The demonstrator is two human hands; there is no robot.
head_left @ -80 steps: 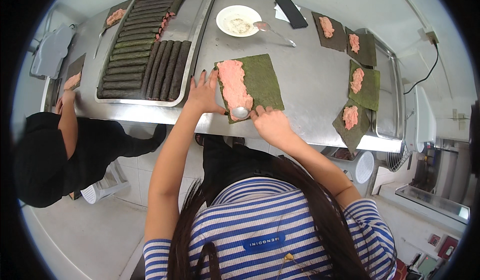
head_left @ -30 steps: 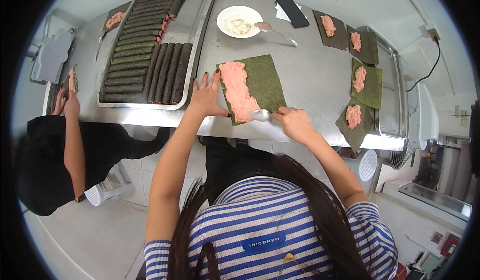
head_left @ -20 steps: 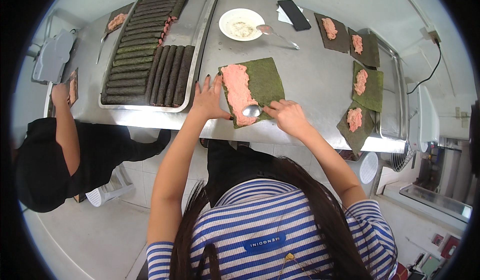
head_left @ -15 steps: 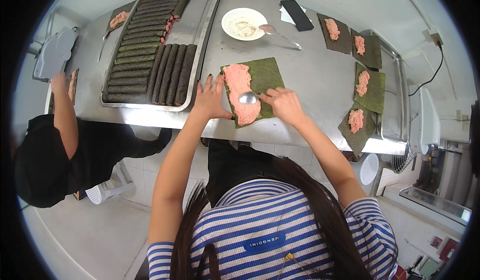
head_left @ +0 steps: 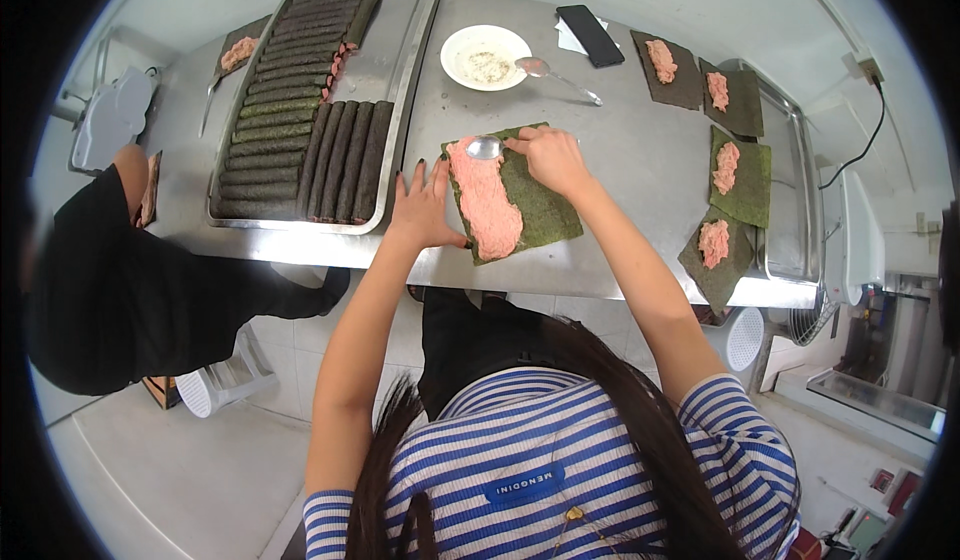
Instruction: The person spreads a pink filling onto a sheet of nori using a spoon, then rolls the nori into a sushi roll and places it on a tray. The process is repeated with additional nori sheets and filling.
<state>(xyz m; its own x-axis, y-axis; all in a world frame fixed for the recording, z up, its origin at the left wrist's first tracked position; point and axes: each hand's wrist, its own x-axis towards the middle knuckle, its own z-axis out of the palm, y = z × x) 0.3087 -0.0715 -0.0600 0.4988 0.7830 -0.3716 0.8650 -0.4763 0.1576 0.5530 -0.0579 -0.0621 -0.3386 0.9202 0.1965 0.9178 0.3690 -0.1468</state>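
Observation:
A green seaweed sheet (head_left: 546, 209) lies before me with a long band of pink paste (head_left: 487, 210) along its left half. My left hand (head_left: 420, 208) is open, fingers spread on the table and at the sheet's left edge. My right hand (head_left: 550, 160) is closed on a spoon, whose bowl (head_left: 484, 147) rests on the far part of the paste. Beyond the sheet are a white bowl (head_left: 460, 65) of pale contents and a second spoon (head_left: 570, 84) with pinkish residue leaning on its rim.
A steel tray (head_left: 392, 50) of dark rolls (head_left: 345, 160) stands left. Several pasted sheets (head_left: 745, 165) lie right, by another tray (head_left: 790, 260). A black phone (head_left: 590, 35) lies behind. A co-worker (head_left: 150, 300) works at far left. The steel table's front edge (head_left: 630, 295) crosses below my hands.
My right hand and spoon have moved up along the paste from its near end to the far end. My left hand stays by the sheet. The co-worker has leaned further over the table.

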